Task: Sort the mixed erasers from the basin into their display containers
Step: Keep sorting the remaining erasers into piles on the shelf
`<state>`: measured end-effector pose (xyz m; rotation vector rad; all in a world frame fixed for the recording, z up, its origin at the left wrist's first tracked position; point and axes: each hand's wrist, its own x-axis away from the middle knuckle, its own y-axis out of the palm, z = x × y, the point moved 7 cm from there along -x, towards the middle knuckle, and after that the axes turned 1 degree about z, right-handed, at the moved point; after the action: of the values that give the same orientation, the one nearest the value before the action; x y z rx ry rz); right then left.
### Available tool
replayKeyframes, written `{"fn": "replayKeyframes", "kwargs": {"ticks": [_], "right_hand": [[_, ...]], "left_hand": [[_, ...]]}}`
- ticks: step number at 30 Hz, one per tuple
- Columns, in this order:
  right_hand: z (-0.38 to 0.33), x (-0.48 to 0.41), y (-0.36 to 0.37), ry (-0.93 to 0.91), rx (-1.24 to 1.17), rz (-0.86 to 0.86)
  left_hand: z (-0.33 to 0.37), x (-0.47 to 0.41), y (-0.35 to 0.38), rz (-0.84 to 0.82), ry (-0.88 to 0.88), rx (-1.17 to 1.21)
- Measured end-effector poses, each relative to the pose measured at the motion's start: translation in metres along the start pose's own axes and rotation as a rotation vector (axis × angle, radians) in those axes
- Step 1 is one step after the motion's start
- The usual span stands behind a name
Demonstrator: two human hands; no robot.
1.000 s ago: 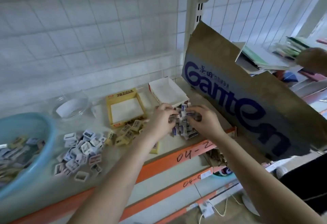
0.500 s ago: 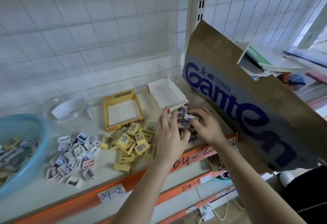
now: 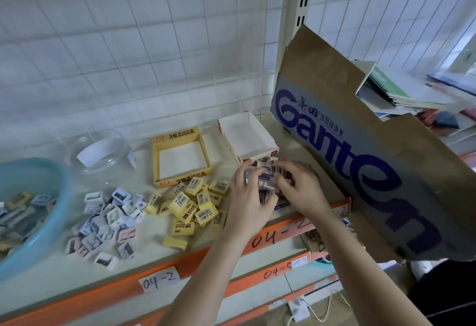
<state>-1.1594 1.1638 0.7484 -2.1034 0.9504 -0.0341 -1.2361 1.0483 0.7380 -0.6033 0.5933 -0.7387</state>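
Both hands are closing around one clump of white-and-blue erasers [image 3: 266, 177]: the left hand [image 3: 248, 196] is cupping it from the left, the right hand [image 3: 300, 191] from the right, fingers curled onto it. The red-and-white display box [image 3: 260, 156] is lying just beyond the clump, its open mouth up, equally near either hand. How many erasers each hand is actually gripping is probably beyond telling here.

1. Left hand [image 3: 248, 198]: bare, back facing the camera, fingers curled toward 2 o'clock and closed on a cluster of small white-and-blue wrapped erasers [image 3: 265, 177].
2. Right hand [image 3: 300, 189]: bare, fingers curled toward 10 o'clock, pinching the same cluster.
3. Forearms: both bare, entering from 6 o'clock and converging.
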Motion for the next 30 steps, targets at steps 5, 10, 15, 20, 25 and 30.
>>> {"fn": "replayKeyframes", "kwargs": {"ticks": [5, 10, 15, 20, 25, 30], "right_hand": [[0.004, 0.003, -0.007, 0.020, -0.121, 0.055], [-0.001, 0.005, -0.010, -0.007, -0.140, 0.077], [-0.001, 0.003, -0.017, 0.022, -0.179, 0.121], [-0.052, -0.017, -0.016, -0.149, -0.062, 0.103], [-0.138, -0.041, 0.034, -0.301, -0.117, 0.000], [-0.225, -0.034, 0.096, -0.455, -0.179, -0.150]], "left_hand": [[0.002, -0.002, -0.002, 0.015, -0.024, 0.031], [0.004, -0.001, -0.004, -0.003, -0.049, 0.072], [0.017, 0.005, -0.015, 0.057, 0.049, 0.010], [0.033, 0.025, -0.079, 0.187, 0.180, 0.054], [-0.019, 0.047, -0.177, 0.323, 0.064, -0.113], [-0.083, 0.090, -0.285, 0.445, -0.098, -0.311]]}}
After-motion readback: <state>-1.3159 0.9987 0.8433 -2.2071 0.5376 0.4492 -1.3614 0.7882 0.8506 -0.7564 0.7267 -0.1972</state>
